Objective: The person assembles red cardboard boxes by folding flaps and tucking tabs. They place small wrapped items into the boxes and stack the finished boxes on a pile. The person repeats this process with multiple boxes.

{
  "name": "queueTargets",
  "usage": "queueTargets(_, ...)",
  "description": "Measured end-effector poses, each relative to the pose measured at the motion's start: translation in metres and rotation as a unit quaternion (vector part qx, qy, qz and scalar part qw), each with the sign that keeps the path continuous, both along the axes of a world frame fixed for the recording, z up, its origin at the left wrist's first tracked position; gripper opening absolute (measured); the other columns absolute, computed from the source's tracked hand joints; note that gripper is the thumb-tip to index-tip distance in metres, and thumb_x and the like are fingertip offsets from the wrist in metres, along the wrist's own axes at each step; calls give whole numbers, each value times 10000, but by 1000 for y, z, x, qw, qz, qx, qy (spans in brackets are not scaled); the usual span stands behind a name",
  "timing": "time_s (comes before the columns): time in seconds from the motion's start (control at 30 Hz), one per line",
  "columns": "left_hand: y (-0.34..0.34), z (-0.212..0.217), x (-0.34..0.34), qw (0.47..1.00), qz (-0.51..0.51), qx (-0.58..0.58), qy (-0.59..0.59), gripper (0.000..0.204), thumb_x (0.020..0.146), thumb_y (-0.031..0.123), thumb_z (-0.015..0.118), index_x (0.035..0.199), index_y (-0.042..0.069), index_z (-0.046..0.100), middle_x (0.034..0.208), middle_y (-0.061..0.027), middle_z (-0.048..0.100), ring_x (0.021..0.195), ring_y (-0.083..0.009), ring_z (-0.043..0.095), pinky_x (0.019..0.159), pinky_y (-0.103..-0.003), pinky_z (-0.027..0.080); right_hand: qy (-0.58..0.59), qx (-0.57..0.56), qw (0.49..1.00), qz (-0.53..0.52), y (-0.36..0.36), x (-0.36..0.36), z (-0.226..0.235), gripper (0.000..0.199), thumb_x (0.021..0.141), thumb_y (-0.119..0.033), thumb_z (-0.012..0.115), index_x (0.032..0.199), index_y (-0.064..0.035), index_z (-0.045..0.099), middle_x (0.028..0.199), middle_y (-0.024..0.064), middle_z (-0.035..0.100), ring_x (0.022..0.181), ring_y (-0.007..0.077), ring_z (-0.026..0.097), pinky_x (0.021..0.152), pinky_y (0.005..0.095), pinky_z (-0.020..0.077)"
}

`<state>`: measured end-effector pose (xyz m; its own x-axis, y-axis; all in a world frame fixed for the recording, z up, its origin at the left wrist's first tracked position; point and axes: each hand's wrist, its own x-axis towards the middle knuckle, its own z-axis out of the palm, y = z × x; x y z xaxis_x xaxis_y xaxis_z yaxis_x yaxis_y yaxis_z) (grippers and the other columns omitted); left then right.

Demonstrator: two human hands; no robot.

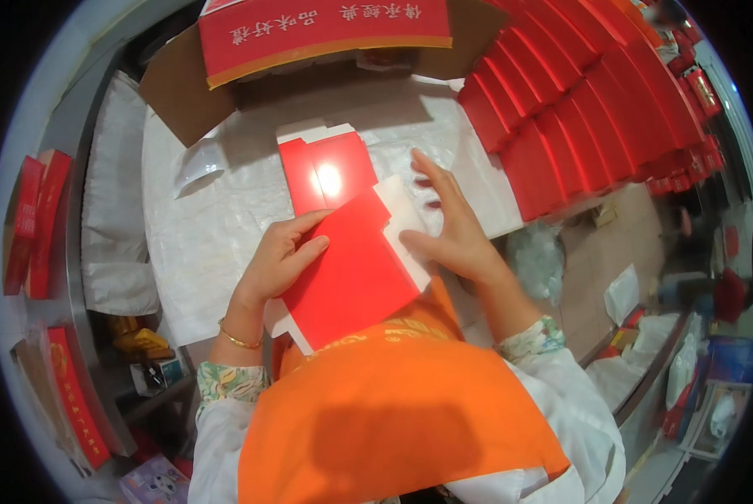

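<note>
A flat red box blank [347, 273] with white end flaps is tilted in front of my orange apron. Its left edge is pinched by my left hand [285, 252], thumb on top and the other fingers behind. My right hand [453, 220] is beside the blank's white upper-right flap, fingers spread and apart, with the thumb close to the flap. I cannot tell whether that thumb touches it. Beyond, another flat red box blank [326, 168] with white flaps lies on the white covered table, partly hidden by the held one.
Rows of stacked red boxes [574, 109] fill the table's right side. An open carton [326, 42] with a red front stands at the back. A curved white piece [198, 166] lies at left on the white sheet [179, 252]. A clear plastic bag [536, 262] hangs near the table's right edge.
</note>
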<state>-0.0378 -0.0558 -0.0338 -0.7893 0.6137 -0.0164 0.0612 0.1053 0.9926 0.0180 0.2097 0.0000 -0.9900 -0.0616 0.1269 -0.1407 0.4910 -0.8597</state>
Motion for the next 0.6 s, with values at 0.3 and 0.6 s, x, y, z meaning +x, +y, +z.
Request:
queueTargets(0.3,11,25,4,988,-82,-58,120,382,891,104,622,1238,-52,592,1091,-144,695,973,-192,667,866,-309,513,214,248,914,241,14,-9,24,566,748,-140,755,1283,-85,576,1241,97,585,1129,291,564,983,430,419)
queueTargets(0.6,12,55,30,942,-158,-174,241,780,716,439,811,1285,-23,547,1160,-191,653,1058,-360,633,901,-392,507,317,344,820,329,9,-6,51,319,757,-128,680,1068,-67,649,913,60,618,834,235,617,789,363,482)
